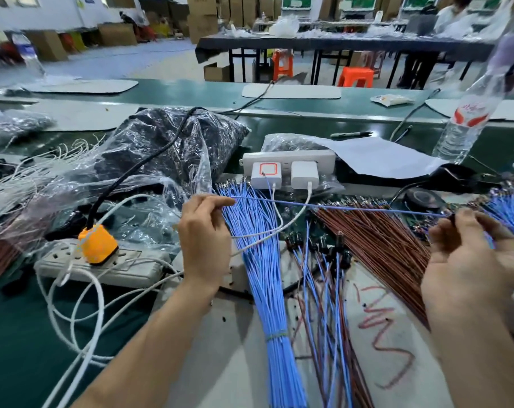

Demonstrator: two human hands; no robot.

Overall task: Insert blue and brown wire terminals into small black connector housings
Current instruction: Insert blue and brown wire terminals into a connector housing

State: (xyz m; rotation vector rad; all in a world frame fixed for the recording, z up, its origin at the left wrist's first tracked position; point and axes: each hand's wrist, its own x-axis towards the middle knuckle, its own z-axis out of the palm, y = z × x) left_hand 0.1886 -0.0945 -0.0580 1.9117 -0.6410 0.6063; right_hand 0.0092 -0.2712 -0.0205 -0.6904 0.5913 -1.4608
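Stretching taut between the two hands is one single blue wire [338,207], running right across the bench above the piles. The left hand [205,231] pinches one end between thumb and forefinger, the other fingers curled under. Over on the other side, the right hand [467,257] has thumb and fingertips pressed together on one small black housing [453,218], where the wire's far end meets it. Whether the terminal is seated inside, cannot tell.

Now count the stock below. One tied blue bundle [264,275] fans out in the middle, a second blue bundle [504,207] lies at the right edge behind the right hand, and one brown bundle [376,242] lies between them. Between the tied bundle and the brown one is a loose heap of wired pieces [323,260] with black housings on their ends — too tangled to count.

Behind, two white chargers [266,175] sit side by side in a power strip [288,156]. One orange plug [98,242] sits in a second strip [132,260] at left, and one water bottle [467,122] stands far right.
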